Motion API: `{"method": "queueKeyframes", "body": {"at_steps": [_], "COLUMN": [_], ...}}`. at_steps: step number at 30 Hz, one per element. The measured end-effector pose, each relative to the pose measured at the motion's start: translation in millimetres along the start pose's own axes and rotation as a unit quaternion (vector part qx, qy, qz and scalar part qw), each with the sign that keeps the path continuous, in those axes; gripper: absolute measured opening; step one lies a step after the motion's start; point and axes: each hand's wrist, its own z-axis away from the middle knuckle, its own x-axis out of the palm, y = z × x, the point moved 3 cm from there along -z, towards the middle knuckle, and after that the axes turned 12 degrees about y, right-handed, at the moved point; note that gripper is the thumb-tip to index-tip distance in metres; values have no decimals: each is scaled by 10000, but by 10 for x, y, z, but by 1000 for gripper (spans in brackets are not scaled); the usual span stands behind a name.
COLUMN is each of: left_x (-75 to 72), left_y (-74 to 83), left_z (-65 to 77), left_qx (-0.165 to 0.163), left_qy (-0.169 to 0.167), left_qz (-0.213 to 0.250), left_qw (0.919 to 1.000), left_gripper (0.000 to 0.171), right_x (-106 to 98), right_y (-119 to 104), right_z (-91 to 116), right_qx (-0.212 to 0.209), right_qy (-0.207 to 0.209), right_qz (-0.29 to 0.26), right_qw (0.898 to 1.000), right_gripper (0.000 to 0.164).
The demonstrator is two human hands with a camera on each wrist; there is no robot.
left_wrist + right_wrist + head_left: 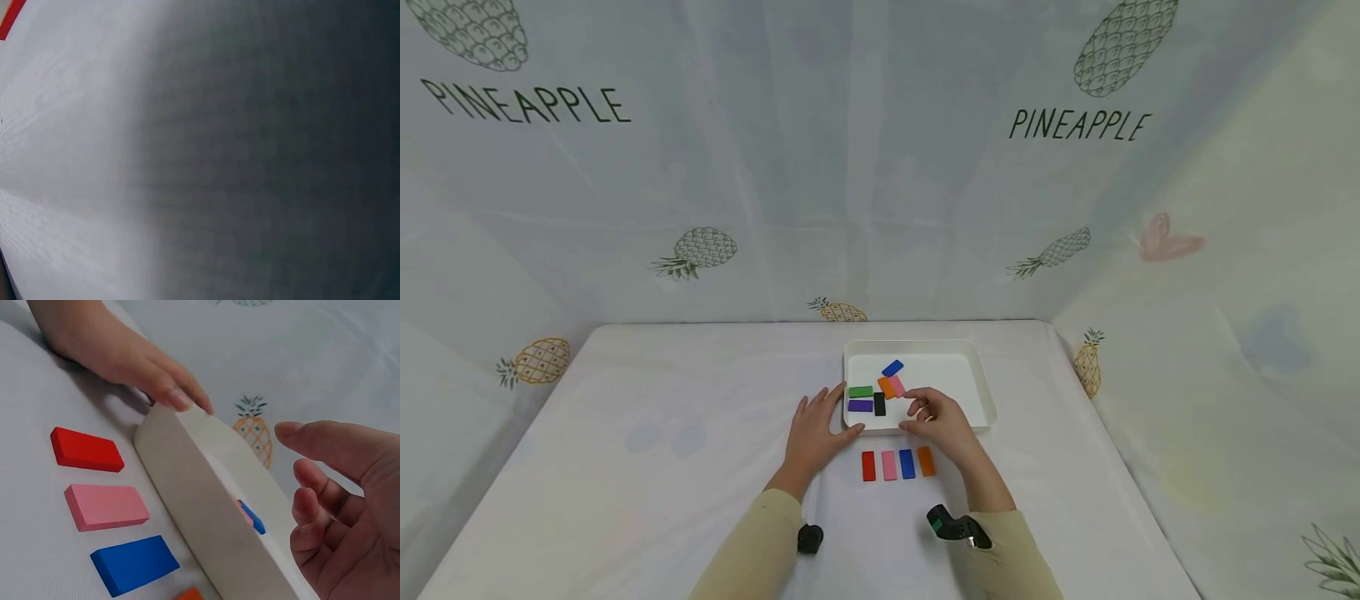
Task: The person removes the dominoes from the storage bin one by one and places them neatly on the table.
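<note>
My left hand [812, 435] rests at the near left corner of a white tray [981, 392], thumb along the front rim and fingers spread at the left side. Over the tray's front part is my right hand [942, 422]. Its thumb and index finger stand apart with nothing between them, and the other fingers curl loosely. Near that index fingertip, a pink block [897, 385] lies beside an orange block [887, 387]. Also inside the tray are a blue block [892, 367], a green block [861, 392], a purple block [861, 406] and a black block [880, 404].
In front of the tray, a red block [87, 450], a pink block [107, 506], a blue block [135, 565] and an orange block [927, 462] form a row on the white tablecloth [700, 500]. A pineapple-print curtain [880, 167] hangs behind the table.
</note>
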Motion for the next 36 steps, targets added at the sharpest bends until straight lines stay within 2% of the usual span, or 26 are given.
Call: {"method": "queueKeyframes", "body": {"at_steps": [9,19,23,28,36], "left_x": [15,37,46,67,71], "left_y": [-29,-57,-59,-77,-93], "left_z": [-4,-10,-6,-9,-14], "left_qx": [48,130,146,163,177], "left_qy": [-16,78,71,100,141], "left_qz": [-9,32,41,58,-16], "left_qw": [10000,9999,9999,9998,9997], "left_gripper": [86,86,86,86,86], "right_x": [224,375,411,444,485], "right_y": [16,39,82,128,173], "right_z": [-209,-378,-455,-539,-604], "right_qx": [-42,52,69,-121,-55], "right_qy": [-320,-878,-992,-1073,-1165], "right_qz": [492,1045,1114,1213,1311], "right_qw": [9983,9906,9888,9867,9845], "right_gripper": [43,43,45,47,46]}}
